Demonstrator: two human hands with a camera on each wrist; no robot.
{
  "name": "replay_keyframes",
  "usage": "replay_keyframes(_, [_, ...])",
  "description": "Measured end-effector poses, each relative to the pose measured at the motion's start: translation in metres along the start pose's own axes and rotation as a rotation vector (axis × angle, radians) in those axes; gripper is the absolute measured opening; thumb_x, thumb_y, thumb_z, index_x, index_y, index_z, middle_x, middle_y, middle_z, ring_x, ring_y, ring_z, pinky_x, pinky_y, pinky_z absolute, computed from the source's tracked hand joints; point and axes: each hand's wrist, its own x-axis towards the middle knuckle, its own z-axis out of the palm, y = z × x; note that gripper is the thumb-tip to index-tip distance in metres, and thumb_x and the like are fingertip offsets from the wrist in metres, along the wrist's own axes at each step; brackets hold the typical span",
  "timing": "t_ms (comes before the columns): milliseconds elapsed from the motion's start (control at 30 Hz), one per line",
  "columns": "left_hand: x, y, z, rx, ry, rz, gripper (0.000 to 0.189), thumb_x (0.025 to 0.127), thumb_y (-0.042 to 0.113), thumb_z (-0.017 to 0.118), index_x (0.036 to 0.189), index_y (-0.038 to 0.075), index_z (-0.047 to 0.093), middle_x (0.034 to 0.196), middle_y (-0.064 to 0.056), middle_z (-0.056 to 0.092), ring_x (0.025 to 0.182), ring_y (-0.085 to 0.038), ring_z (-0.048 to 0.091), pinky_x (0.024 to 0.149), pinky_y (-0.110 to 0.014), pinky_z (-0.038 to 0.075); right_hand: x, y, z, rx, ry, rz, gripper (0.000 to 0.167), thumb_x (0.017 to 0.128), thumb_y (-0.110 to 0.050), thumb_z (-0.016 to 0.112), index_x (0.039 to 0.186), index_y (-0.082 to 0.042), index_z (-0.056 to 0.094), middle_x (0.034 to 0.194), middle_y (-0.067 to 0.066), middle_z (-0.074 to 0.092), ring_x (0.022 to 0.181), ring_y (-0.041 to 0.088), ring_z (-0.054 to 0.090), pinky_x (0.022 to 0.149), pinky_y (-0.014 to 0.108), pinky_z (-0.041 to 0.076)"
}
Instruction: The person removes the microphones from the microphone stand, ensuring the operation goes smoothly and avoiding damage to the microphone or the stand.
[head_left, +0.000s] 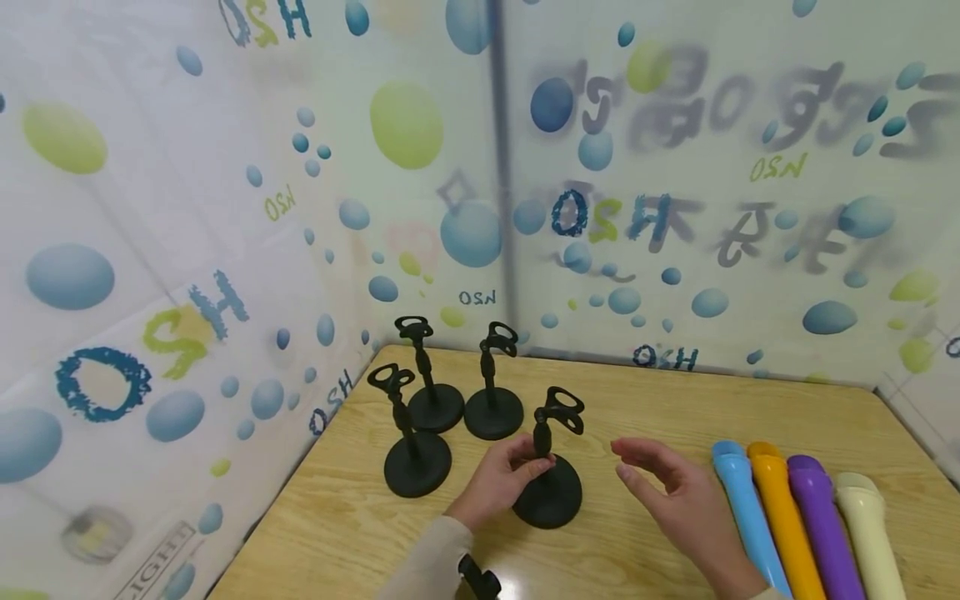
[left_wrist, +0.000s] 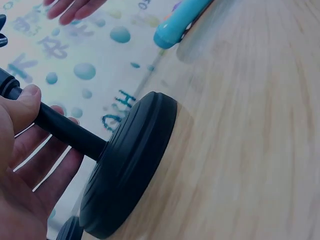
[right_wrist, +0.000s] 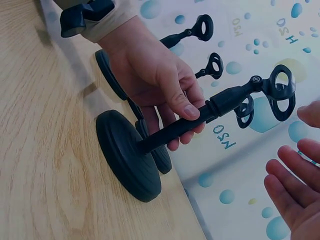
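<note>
A black desktop microphone stand [head_left: 551,498] with a round base and a two-ring clip on top stands upright on the table. My left hand [head_left: 497,482] holds its pole just below the clip's neck, thumb on the near side, as the left wrist view also shows around the pole [left_wrist: 70,131]. To the right of that stand, my right hand [head_left: 686,500] hovers apart from it, fingers slightly bent and nothing in them. In the right wrist view, the fingers of my right hand [right_wrist: 295,197] appear at the edge, facing the stand's clip [right_wrist: 283,95].
Three similar black stands, a near one [head_left: 417,467] and two farther back [head_left: 437,408] [head_left: 493,415], are grouped at the table's left. Light blue [head_left: 752,521], orange [head_left: 783,521], purple [head_left: 825,525] and cream [head_left: 870,533] microphones lie side by side at right. Patterned curtains [head_left: 420,250] border the table.
</note>
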Motion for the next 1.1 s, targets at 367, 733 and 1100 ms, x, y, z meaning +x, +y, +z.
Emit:
replay_keyframes(367, [-0.008,-0.009,-0.030,0.055,0.092,-0.018,0.025,0.106,0.015,0.069,0.125,-0.002,0.070,0.119,-0.012,0.080,0.112,-0.018,0.076,0.101,-0.023,0.057,0.001,0.000,0.009,0.035,-0.007,-0.033,0.027,0.104,-0.017,0.074,0.131,-0.013,0.074,0.132,0.006,0.077,0.112,0.002,0.070,0.095,0.015,0.056])
replay_keyframes(733, [-0.015,-0.013,-0.049,0.081,0.181,-0.027,0.020,0.106,0.014,0.069,0.122,0.003,0.072,0.118,-0.012,0.080,0.115,-0.025,0.076,0.106,-0.036,0.059,0.002,-0.004,0.023,0.162,-0.056,-0.112,0.025,0.103,-0.011,0.074,0.129,-0.011,0.075,0.128,0.007,0.078,0.112,0.003,0.071,0.094,0.016,0.057])
replay_keyframes(1100, [-0.024,-0.019,-0.068,0.096,0.230,-0.021,0.015,0.106,0.010,0.068,0.119,0.006,0.074,0.116,-0.013,0.080,0.111,-0.020,0.075,0.103,-0.030,0.059,0.001,-0.007,0.032,0.139,-0.101,-0.058,0.025,0.104,-0.015,0.074,0.129,-0.015,0.075,0.129,0.001,0.078,0.113,0.003,0.070,0.098,0.023,0.058])
